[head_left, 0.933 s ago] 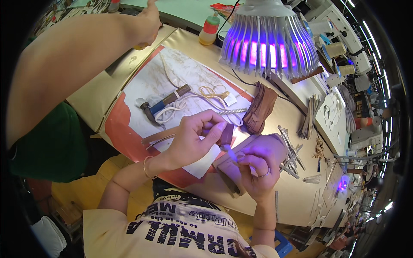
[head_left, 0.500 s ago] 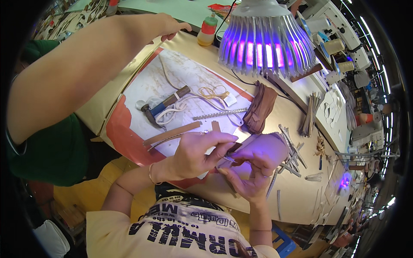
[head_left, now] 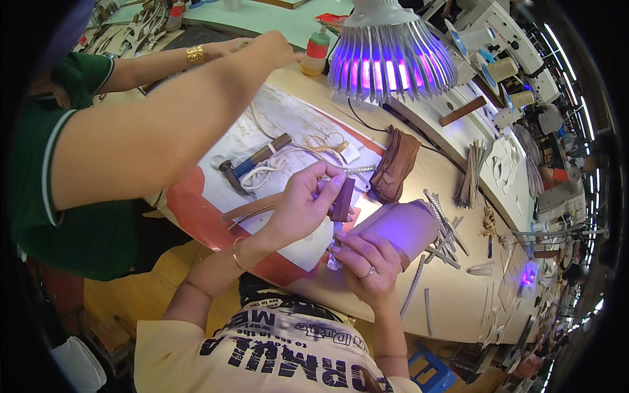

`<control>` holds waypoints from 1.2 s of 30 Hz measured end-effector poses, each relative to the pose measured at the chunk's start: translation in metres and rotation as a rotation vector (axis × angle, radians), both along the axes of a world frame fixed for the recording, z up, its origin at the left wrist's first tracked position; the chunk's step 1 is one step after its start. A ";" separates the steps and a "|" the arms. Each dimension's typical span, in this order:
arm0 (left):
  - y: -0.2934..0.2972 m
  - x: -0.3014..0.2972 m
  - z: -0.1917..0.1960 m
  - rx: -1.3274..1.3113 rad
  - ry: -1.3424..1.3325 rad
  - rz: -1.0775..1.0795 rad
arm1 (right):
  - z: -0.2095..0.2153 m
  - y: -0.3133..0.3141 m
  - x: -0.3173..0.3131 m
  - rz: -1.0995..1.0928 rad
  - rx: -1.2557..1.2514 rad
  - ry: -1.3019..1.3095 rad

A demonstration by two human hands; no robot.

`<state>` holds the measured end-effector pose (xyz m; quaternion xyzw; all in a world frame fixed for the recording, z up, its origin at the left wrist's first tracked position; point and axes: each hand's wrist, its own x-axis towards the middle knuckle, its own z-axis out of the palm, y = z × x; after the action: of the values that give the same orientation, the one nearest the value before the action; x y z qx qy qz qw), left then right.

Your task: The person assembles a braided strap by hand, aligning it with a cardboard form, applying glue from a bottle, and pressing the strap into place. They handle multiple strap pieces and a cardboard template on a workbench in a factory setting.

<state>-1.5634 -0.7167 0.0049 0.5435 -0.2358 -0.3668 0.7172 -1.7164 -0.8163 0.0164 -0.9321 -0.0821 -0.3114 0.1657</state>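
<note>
My left hand [head_left: 303, 208] pinches a dark brown strip [head_left: 343, 198], which looks like leather, and holds it raised over the table. Just below it, my right hand [head_left: 371, 263] has its fingertips closed on a small shiny pale piece [head_left: 335, 247] that hangs by the strip. Whether the two pieces are joined I cannot tell. A rounded tan block [head_left: 407, 226] lies beside my right hand, lit violet. Beyond my left hand, a silvery braided strap [head_left: 360, 169] shows in part.
A finned lamp [head_left: 393, 65] glows violet overhead. A hammer [head_left: 252, 162] and cords lie on the white sheet [head_left: 226, 141]. Brown folded leather [head_left: 397, 164] and silvery strips [head_left: 447, 226] lie right. A co-worker's arm [head_left: 151, 141] reaches across from the left, near a glue bottle [head_left: 316, 52].
My left hand has lifted the brown strip upright, away from my right hand. My right hand has shifted slightly left and down. The co-worker's arm has moved right, and their other arm shows.
</note>
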 end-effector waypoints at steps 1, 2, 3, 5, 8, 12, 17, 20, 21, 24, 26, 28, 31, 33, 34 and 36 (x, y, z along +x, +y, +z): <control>0.000 0.000 -0.002 -0.056 -0.020 -0.002 | -0.002 0.000 -0.001 0.005 0.017 -0.006; 0.000 -0.001 -0.004 -0.053 -0.004 -0.005 | -0.003 -0.001 -0.002 0.008 0.033 -0.010; 0.000 -0.002 -0.005 -0.051 0.031 -0.028 | -0.005 -0.002 -0.004 0.009 0.046 -0.014; -0.001 -0.002 -0.005 -0.040 0.022 -0.028 | -0.006 -0.002 -0.008 0.004 0.050 -0.027; -0.003 -0.002 -0.004 -0.011 0.074 -0.051 | -0.008 -0.002 -0.012 0.015 0.069 -0.025; -0.008 -0.001 -0.005 0.038 0.167 -0.104 | -0.010 -0.005 -0.014 0.009 0.200 -0.069; -0.012 0.005 -0.010 -0.076 0.146 -0.106 | -0.011 -0.013 -0.022 -0.011 0.348 -0.104; -0.014 0.005 -0.008 -0.166 -0.016 -0.225 | -0.011 -0.014 -0.020 -0.076 0.784 -0.200; -0.014 0.003 -0.007 -0.111 -0.099 -0.266 | -0.011 -0.014 -0.018 -0.057 0.967 -0.270; -0.006 -0.008 -0.002 -0.103 -0.154 -0.384 | -0.003 -0.021 -0.012 -0.233 1.216 -0.239; -0.003 -0.009 0.002 -0.011 -0.118 -0.442 | 0.005 -0.028 -0.009 -0.283 1.331 -0.138; 0.000 -0.007 0.004 0.001 -0.165 -0.439 | 0.011 -0.034 -0.005 -0.237 1.476 -0.109; 0.003 -0.003 0.004 -0.086 -0.161 -0.418 | 0.016 -0.040 0.000 -0.152 1.593 -0.022; 0.002 -0.002 0.003 -0.090 -0.137 -0.445 | 0.017 -0.040 0.003 -0.136 1.661 0.020; 0.002 -0.004 0.002 -0.158 -0.187 -0.418 | 0.017 -0.039 0.005 -0.106 1.588 0.026; 0.001 -0.011 0.000 -0.202 -0.269 -0.348 | 0.018 -0.035 0.008 -0.139 1.470 0.064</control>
<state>-1.5740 -0.7155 0.0046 0.4643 -0.4547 -0.3836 0.6561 -1.7085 -0.8518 0.0339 -0.5922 0.2120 -0.2684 0.7296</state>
